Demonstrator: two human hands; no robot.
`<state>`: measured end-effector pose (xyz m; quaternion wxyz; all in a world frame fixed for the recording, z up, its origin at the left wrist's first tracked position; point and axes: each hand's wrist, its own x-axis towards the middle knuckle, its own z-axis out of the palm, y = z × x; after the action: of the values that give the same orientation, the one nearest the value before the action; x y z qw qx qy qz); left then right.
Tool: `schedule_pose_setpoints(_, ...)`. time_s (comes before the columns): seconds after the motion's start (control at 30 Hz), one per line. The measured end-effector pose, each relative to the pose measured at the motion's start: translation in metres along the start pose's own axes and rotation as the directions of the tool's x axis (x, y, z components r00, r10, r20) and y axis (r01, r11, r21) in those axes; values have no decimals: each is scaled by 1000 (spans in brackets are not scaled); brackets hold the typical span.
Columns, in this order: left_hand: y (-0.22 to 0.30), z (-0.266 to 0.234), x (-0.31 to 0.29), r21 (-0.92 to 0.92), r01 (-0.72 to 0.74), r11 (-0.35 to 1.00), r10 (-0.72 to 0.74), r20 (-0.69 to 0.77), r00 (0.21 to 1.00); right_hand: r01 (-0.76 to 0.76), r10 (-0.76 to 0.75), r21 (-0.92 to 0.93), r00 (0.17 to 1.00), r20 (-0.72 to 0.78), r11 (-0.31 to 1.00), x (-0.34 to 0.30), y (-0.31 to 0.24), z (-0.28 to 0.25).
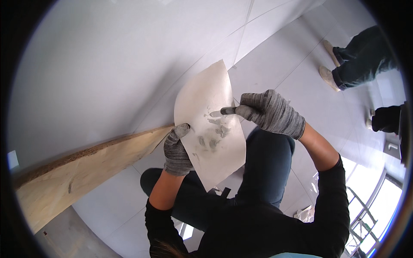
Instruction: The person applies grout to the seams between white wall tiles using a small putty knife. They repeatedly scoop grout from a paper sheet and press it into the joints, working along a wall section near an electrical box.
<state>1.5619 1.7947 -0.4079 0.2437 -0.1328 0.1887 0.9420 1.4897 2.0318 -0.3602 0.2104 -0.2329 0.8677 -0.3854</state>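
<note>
Right hand [270, 112] in a grey knit glove, fingers curled over the upper right edge of a pale sheet [209, 124], one fingertip pressed flat on its face beside grey smears. Left hand [176, 151], gloved the same, closed on the sheet's left edge, thumb on the front, fingers hidden behind.

Behind everything, a white wall panel [112, 64], smooth, crossed by thin seams. Lower left, a long raw wooden board [81, 165], slanting up to the right, rough dark strip along its top edge, its narrow end just beside the left hand. Grey tiled floor [292, 64] at upper right, faint joint lines across it. Between the two forearms, own dark trouser legs and black sleeves.

Sheet itself: cream, curved like stiff paper, held up in front of the wall, one pointed corner up, another down toward the knees, grey dabs of putty-like stuff clustered near its middle.

Far upper right, another person's legs [361, 56] in dark trousers and light shoes, well apart from the hands. Lower right, bright window glare with part of a metal frame [365, 210].
</note>
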Motion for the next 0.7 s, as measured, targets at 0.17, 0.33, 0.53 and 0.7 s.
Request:
schedule_pose_setpoints(0.17, 13, -41, -10, 100, -54, 994, 77, -235, 969, -306, 293, -209, 952, -95, 929, 25, 53, 15)
schedule_pose_setpoints(0.33, 30, -69, -3, 239, 19, 971, 12, -131, 991, 3, 17, 371, 999, -52, 929, 14, 49, 10)
schedule_pose_setpoints(0.53, 24, -62, 4, 414, 82, 907, -51, -87, 995, 233, -231, 23, 970, -70, 972, 40, 32, 52)
schedule_pose_setpoints(0.7, 11, -53, 8, 386, 91, 918, -100, 3, 995, 9, -12, 59, 999, 47, 998, 31, 40, 59)
